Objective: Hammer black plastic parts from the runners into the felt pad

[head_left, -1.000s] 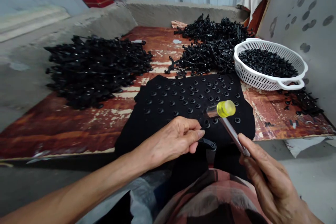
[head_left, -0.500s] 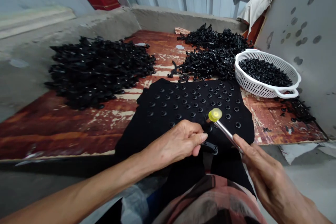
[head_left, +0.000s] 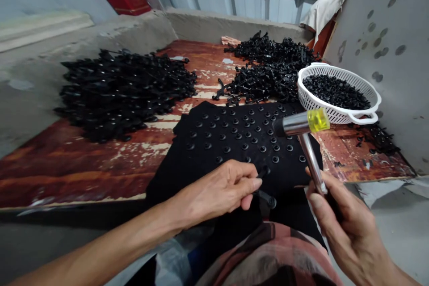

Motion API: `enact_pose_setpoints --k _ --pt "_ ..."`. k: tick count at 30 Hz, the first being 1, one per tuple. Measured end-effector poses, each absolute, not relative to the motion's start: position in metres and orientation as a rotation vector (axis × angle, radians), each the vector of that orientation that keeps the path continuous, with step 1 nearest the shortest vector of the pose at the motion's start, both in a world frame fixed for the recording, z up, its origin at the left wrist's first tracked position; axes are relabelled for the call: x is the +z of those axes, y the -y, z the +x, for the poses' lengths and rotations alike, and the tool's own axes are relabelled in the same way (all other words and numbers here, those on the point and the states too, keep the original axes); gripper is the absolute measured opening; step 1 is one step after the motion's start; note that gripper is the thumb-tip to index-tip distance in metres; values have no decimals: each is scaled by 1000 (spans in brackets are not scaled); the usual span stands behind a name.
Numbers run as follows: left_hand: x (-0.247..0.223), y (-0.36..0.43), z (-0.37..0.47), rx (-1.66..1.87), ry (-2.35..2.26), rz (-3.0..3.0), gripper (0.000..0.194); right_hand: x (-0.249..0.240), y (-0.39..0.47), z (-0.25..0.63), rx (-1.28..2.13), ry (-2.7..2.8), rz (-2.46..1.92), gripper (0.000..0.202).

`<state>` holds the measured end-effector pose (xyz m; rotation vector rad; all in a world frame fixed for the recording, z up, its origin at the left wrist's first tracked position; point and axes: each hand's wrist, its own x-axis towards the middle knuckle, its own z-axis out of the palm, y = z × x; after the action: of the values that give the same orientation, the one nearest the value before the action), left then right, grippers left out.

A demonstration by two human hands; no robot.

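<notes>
My left hand [head_left: 231, 185] is closed, pinching a slim black plastic part [head_left: 267, 199] with a round end that points toward me. Its other end shows above the fingers at the near edge of a black cloth [head_left: 167, 165]. Rows of small round black pieces [head_left: 245, 146] stand on that cloth. My right hand [head_left: 348, 214] is wrapped round the handle of a small mallet [head_left: 303, 124]. The mallet's head, with one yellow clear face and one dark face, is raised over the right side of the cloth, apart from the pieces.
A large pile of black parts [head_left: 127, 94] lies on the left of the worn red-brown table [head_left: 67, 170]. Another heap [head_left: 268, 76] lies at the back. A white basket [head_left: 338, 71] of small black pieces stands at the right, beside a grey panel [head_left: 395, 76].
The mallet has risen and swung to the right, its head turning sideways. My left hand has stayed almost in place with the black part.
</notes>
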<state>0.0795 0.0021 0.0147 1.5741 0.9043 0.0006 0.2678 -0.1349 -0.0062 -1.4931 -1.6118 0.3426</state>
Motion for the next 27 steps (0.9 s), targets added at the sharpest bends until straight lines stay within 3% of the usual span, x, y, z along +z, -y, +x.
enact_pose_setpoints --k 2,4,8,11,18,20,23,25,27 --pt "21 -1 78 -68 -756 1545 37 -3 125 262 470 1533 -1486 19" --pt "26 -2 78 -135 -624 1493 39 -1 116 257 695 1469 -1444 12" --pt "26 -9 77 -172 -520 1352 46 -3 111 253 1272 1225 -1313 21" --pt "21 -13 75 -153 -513 1316 48 -7 113 252 1471 1018 -1181 28" --pt "23 -8 79 -185 -495 1524 41 -11 114 251 1497 848 -1080 35" --pt "24 0 78 -10 -572 1758 33 -12 117 251 1483 832 -1080 33" --pt "19 15 71 522 -829 1946 28 -17 128 251 1423 800 -1066 29" --pt "13 25 65 736 -999 1738 37 -21 138 251 1351 772 -1071 26" --pt "7 34 64 732 -1055 1379 35 -26 148 251 1272 761 -1092 24"
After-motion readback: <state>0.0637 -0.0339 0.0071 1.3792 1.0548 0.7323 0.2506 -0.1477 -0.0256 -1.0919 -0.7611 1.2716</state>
